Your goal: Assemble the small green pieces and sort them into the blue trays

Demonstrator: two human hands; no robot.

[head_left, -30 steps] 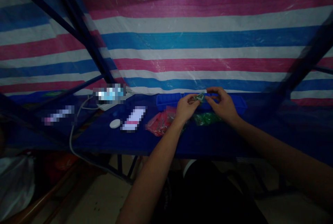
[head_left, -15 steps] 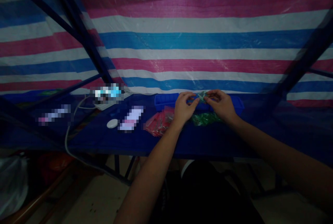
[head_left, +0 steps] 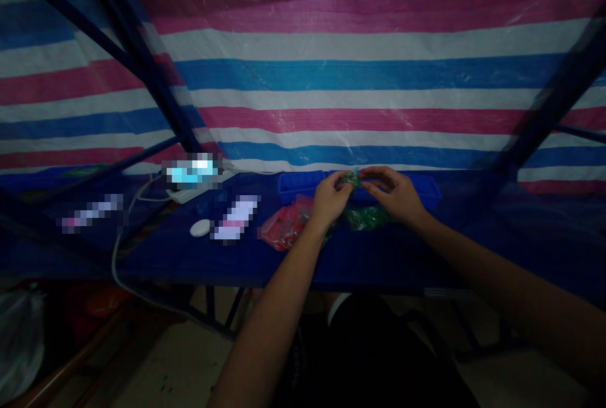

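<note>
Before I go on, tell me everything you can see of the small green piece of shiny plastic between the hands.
The small green piece of shiny plastic looks thin and crinkled, with pale glints; its exact outline, tilt and any contents are too blurred to tell. It sits in the fingers of the bare left hand; the bare right hand has its fingers at the right edge, contact unclear. In view it lies against the long blue plastic tray.
</note>
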